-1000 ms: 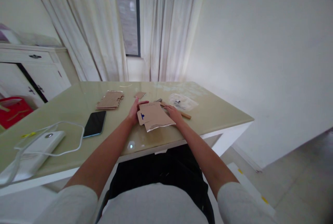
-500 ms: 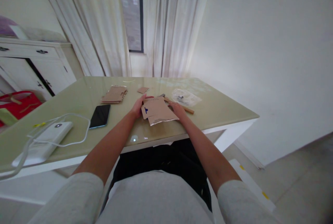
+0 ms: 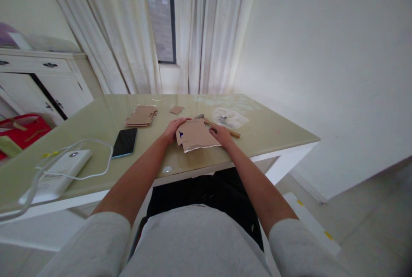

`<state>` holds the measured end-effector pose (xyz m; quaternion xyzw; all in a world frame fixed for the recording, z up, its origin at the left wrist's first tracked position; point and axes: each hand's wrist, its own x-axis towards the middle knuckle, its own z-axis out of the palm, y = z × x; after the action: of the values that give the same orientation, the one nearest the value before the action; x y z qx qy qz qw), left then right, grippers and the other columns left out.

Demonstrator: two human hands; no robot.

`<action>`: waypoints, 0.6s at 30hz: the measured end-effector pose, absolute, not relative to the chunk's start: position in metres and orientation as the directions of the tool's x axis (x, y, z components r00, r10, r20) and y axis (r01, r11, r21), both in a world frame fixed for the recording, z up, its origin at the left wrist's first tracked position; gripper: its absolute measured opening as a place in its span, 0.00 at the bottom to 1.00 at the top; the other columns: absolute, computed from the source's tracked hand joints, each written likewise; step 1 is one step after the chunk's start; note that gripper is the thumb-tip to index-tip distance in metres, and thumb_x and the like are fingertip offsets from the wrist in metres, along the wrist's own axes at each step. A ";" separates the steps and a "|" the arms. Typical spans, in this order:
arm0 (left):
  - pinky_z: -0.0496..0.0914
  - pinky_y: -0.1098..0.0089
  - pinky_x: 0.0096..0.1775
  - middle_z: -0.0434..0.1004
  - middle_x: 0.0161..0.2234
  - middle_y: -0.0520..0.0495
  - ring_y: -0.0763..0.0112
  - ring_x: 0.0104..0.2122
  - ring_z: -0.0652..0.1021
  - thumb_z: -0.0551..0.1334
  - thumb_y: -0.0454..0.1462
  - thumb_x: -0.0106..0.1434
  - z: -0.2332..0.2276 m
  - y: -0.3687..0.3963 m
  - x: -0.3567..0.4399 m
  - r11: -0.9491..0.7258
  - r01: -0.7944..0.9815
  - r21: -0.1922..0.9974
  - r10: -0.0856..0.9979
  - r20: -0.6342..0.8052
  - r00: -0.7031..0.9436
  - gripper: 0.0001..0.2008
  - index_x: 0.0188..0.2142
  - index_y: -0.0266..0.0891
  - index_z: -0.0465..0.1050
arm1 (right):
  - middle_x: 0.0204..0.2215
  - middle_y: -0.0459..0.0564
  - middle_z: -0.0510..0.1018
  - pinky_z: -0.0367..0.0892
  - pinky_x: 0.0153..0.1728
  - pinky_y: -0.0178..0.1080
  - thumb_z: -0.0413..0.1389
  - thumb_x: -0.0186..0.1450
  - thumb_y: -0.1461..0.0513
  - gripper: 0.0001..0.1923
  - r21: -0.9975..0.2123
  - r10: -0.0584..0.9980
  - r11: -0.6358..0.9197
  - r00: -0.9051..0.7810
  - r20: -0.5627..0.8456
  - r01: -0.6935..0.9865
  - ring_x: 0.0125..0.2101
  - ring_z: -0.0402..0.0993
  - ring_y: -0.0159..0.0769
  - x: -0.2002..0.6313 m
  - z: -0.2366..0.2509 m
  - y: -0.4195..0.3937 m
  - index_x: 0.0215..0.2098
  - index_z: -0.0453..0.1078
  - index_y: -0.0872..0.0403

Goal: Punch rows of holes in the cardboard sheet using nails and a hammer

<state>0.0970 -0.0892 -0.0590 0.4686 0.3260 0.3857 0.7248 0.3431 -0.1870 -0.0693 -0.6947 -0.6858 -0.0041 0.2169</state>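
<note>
- As the flat tan cardboard piece with a blue mark [image 3: 194, 135] lay near the front edge of the glossy pale-green counter [image 3: 273, 133], it looked light, fairly stiff and creasable, best gripped by its side edges.
- The left hand [image 3: 173, 130] pinched its left edge; the right hand [image 3: 221, 134] pressed the right edge, fingers together.
- A wooden-handled tool [image 3: 222, 127] and a clear plastic bag [image 3: 230, 118] sat just behind, and a black phone [image 3: 125, 142] lay to the left; nothing blocked the hands.

White curtains [image 3: 199, 32] flank a narrow window [image 3: 161, 15] behind the glossy table [image 3: 277, 133]; bare white walls.

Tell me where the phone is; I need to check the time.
In the head view the phone lies face up on the table, left of the left hand, between the white power bank and the cardboard stack.
</note>
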 end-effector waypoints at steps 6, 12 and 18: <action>0.80 0.51 0.53 0.77 0.59 0.39 0.55 0.53 0.81 0.67 0.44 0.75 -0.060 -0.086 0.097 0.281 -0.260 0.924 0.860 -0.122 0.495 0.20 0.61 0.38 0.74 | 0.51 0.56 0.86 0.70 0.57 0.47 0.56 0.77 0.62 0.13 -0.303 0.943 0.046 0.059 0.328 0.952 0.51 0.81 0.43 0.344 -0.072 -0.188 0.52 0.81 0.57; 0.80 0.50 0.53 0.77 0.59 0.39 0.55 0.53 0.81 0.67 0.44 0.75 -0.060 -0.085 0.096 0.317 -0.279 0.906 0.857 -0.148 0.493 0.20 0.61 0.38 0.74 | 0.49 0.57 0.87 0.69 0.53 0.41 0.53 0.78 0.61 0.16 -0.297 0.937 0.053 0.055 0.344 0.954 0.49 0.81 0.44 0.344 -0.073 -0.189 0.52 0.83 0.57; 0.81 0.62 0.39 0.86 0.43 0.38 0.57 0.37 0.85 0.65 0.49 0.72 -0.057 -0.089 0.092 0.312 -0.339 0.887 0.866 -0.120 0.485 0.22 0.50 0.31 0.81 | 0.48 0.58 0.87 0.69 0.50 0.41 0.53 0.77 0.61 0.16 -0.275 0.933 0.042 0.060 0.354 0.960 0.47 0.81 0.46 0.343 -0.075 -0.186 0.48 0.83 0.57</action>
<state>0.0916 -0.0888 -0.0575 0.4264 0.3091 0.4025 0.7488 0.3425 -0.1861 -0.0746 -0.6914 -0.6847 -0.0299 0.2286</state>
